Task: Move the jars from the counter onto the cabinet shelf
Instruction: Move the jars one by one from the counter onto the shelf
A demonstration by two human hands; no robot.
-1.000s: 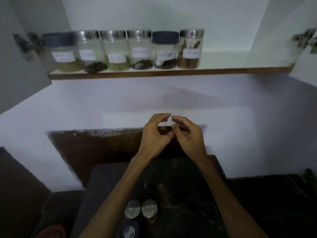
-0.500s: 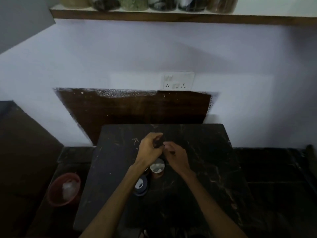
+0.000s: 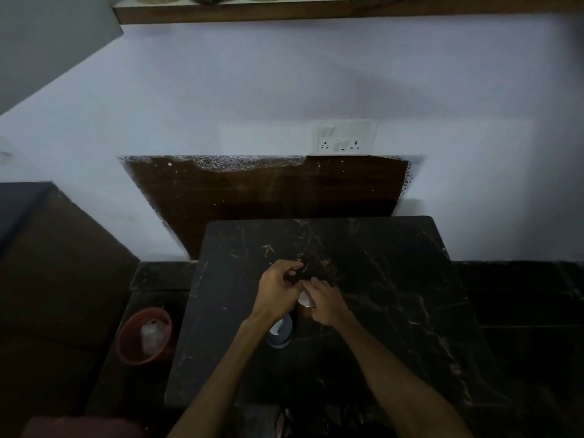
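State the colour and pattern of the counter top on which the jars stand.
Black stone with thin pale and brownish veins: the counter top, seen best in the head view.

No writing, brand, number or sign can be read anywhere. The dark-lidded jar [image 3: 279,331] on the tabletop [image 3: 395,295] carries a pale patch on its lid, too dim and blurred to tell whether it bears any text.

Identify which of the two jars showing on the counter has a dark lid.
The jar under the left wrist; its lid is dark, while the silver-lidded jar beside it sits beneath the right hand.
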